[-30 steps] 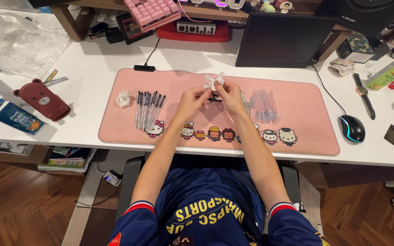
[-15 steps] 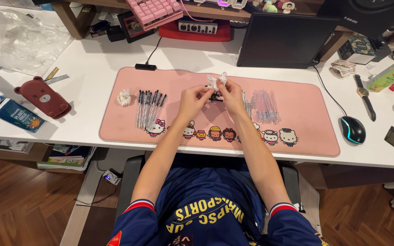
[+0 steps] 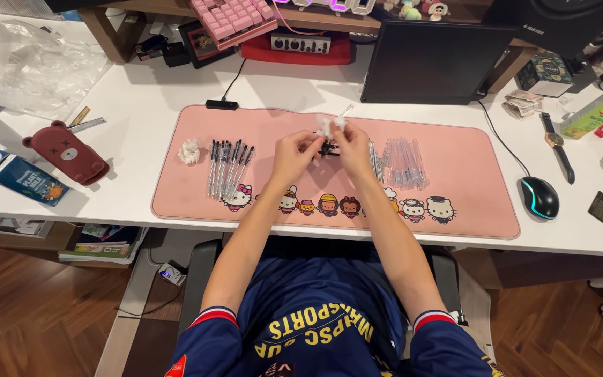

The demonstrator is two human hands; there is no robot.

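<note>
My left hand (image 3: 293, 153) and my right hand (image 3: 351, 145) meet above the middle of a pink desk mat (image 3: 455, 202). Together they pinch a small white crumpled tissue (image 3: 330, 125) and a small dark part (image 3: 327, 149) between the fingertips. To the left on the mat lies a row of several black pens (image 3: 227, 166). A row of several clear pen barrels (image 3: 405, 160) lies to the right of my hands. A second crumpled white tissue (image 3: 190, 151) sits at the mat's left end.
A dark monitor (image 3: 427, 63) stands behind the mat. A black mouse (image 3: 539, 197) and a wristwatch (image 3: 557, 145) lie at the right. At the left are a brown bear-shaped case (image 3: 66, 152), a blue carton (image 3: 19, 179) and a clear plastic bag (image 3: 29, 66).
My hands have stayed together over the mat, shifting the tissue and small part slightly. The pens and barrels have not moved.
</note>
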